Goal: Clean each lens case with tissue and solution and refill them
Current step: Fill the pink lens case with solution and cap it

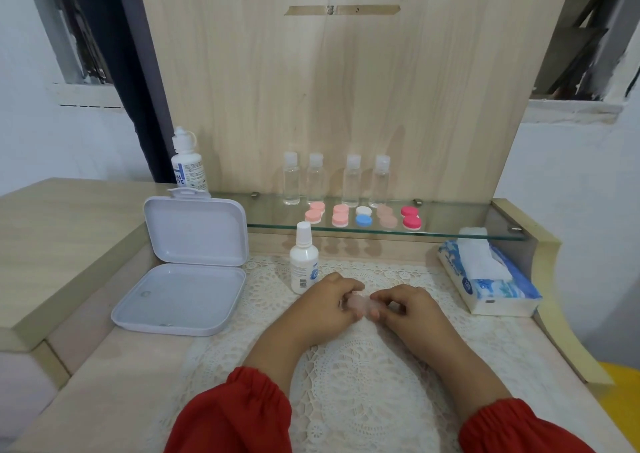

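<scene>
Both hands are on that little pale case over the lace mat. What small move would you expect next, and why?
Probably unscrewing a cap: the left hand and right hand pinch opposite ends of the pale lens case, the small solution bottle stands capped, and the tissue box is untouched.

Head view, single: worn camera, looking forward and down, close above a lace mat (346, 383); glass shelf (381, 233) toward 12 o'clock. Wide-angle.
</scene>
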`<action>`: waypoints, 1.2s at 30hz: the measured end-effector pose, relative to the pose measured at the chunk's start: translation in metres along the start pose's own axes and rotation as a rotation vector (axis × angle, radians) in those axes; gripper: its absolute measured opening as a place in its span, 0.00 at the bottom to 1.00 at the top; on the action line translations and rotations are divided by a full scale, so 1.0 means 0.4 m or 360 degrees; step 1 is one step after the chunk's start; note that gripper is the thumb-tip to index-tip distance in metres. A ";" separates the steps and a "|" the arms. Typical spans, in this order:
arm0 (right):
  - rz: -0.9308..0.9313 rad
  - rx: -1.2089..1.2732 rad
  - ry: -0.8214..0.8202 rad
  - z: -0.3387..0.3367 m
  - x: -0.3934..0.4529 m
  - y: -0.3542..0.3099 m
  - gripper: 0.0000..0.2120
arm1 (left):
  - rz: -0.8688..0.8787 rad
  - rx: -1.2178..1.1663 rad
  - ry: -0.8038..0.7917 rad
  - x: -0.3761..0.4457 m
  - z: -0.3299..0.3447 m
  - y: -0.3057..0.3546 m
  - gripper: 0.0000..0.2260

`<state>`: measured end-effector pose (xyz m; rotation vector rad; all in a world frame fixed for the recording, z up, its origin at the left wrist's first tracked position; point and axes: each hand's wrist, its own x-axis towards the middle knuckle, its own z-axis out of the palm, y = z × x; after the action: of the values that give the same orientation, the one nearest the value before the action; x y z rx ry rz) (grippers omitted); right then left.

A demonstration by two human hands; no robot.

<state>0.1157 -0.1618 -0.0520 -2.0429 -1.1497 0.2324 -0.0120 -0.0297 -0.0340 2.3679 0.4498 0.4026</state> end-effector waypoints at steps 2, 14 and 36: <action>-0.0005 0.0003 0.0000 0.001 0.001 0.001 0.06 | 0.0008 -0.0008 0.0012 0.000 -0.002 0.002 0.12; -0.0007 0.0012 -0.0015 -0.003 -0.003 -0.006 0.06 | -0.0065 -0.0045 0.0168 0.000 0.004 0.002 0.07; 0.0010 -0.0078 -0.0001 -0.008 -0.006 -0.018 0.09 | -0.0132 -0.0041 0.0175 -0.001 -0.003 0.001 0.12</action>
<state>0.1112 -0.1634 -0.0453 -2.0899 -1.1603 0.2100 -0.0129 -0.0294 -0.0329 2.3012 0.5881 0.4987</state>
